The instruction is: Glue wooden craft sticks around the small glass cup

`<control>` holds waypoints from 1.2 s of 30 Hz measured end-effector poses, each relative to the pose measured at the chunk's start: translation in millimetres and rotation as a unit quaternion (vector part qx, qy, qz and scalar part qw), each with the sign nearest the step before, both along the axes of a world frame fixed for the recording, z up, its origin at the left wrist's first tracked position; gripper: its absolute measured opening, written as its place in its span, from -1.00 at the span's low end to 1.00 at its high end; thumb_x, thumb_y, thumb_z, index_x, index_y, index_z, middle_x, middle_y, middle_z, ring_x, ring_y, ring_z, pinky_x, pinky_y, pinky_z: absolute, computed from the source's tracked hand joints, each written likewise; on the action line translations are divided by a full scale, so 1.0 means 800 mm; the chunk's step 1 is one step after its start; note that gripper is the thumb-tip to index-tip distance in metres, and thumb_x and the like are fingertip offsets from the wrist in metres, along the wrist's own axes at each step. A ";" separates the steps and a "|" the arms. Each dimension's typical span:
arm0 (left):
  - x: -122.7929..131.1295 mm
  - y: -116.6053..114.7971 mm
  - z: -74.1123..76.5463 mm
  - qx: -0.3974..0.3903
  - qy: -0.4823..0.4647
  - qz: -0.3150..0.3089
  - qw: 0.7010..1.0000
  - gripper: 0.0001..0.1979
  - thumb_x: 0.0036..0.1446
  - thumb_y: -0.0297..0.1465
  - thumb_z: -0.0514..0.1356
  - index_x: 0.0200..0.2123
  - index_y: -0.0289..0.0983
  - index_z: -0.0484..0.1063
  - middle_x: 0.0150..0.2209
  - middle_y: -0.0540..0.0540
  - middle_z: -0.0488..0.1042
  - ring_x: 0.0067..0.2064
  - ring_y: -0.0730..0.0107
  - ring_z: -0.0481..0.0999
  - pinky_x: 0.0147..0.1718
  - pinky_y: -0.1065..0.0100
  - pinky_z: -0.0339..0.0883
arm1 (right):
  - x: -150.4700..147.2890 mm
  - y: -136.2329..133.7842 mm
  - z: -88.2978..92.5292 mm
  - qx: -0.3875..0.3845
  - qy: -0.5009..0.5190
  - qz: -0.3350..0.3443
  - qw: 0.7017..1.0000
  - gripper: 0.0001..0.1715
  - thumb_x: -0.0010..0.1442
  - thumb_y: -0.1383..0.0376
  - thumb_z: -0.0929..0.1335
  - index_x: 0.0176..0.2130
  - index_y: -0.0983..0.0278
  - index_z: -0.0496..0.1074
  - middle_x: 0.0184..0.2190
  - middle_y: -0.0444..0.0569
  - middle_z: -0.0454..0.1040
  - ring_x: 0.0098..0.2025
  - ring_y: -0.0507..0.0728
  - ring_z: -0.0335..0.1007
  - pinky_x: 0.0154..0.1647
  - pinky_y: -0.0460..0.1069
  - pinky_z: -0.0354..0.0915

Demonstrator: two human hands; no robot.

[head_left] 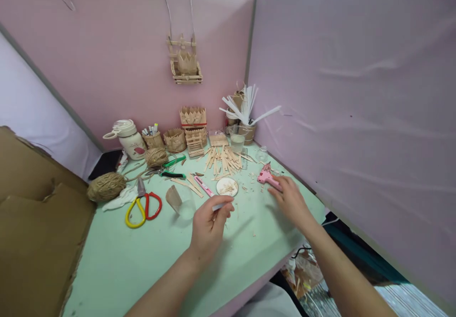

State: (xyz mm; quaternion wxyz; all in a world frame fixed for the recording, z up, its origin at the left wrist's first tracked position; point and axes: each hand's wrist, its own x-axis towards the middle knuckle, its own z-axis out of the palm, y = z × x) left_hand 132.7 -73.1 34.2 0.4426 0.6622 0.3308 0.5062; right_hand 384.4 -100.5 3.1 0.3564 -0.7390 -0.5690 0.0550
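Between the thumb and fingers of my left hand (pixel 210 224) is a short white glue stick (pixel 220 206), held above the front middle of the table. My right hand (pixel 290 200) has its fingers around the handle end of a pink hot glue gun (pixel 270 178), whose nozzle points toward the back of the table. Close ahead of my left hand, a round white dish (pixel 227 187) holds small wood pieces. To its left lie a pink craft knife (pixel 204 186) and a clear plastic cup (pixel 187 209) beside a curved piece of brown card (pixel 173 198).
Flat wooden sticks (pixel 224 159) are heaped behind the dish. Red-and-yellow-handled scissors (pixel 144 208), twine balls (pixel 107 187) and green-handled pliers (pixel 173 174) lie left. A white bottle (pixel 130 139) and stick-built baskets (pixel 174 140) line the back wall. Cardboard (pixel 35 231) stands at left.
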 end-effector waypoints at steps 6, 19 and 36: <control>0.038 0.018 -0.033 -0.005 0.006 0.029 1.000 -0.78 0.23 -0.27 0.17 -0.19 -0.27 0.54 -0.32 -0.12 0.58 -0.34 0.40 0.55 -0.35 0.41 0.45 | 0.048 0.053 -0.022 -0.175 -0.186 -0.053 0.965 -0.53 0.20 0.15 0.35 0.02 0.38 0.39 -0.02 0.30 0.41 0.01 0.41 0.32 -0.08 0.16 0.24; 0.034 0.005 -0.035 0.237 0.036 0.013 0.971 -0.76 0.21 -0.55 0.16 -0.10 -0.20 0.49 -0.29 -0.10 0.62 -0.25 0.37 0.59 -0.24 0.36 0.47 | 0.010 0.027 0.014 -0.117 0.090 0.025 0.989 -0.57 0.24 -0.04 0.23 -0.17 0.23 0.39 -0.37 -0.05 0.49 -0.39 0.15 0.37 -0.35 0.00 0.22; 0.029 0.000 -0.039 0.268 0.050 0.041 0.961 -0.79 0.23 -0.52 0.14 -0.10 -0.21 0.47 -0.30 -0.10 0.61 -0.27 0.36 0.58 -0.26 0.35 0.44 | -0.013 0.010 0.009 -0.071 0.141 0.008 0.987 -0.52 0.23 -0.08 0.24 -0.14 0.23 0.41 -0.44 -0.07 0.50 -0.44 0.15 0.37 -0.41 0.00 0.22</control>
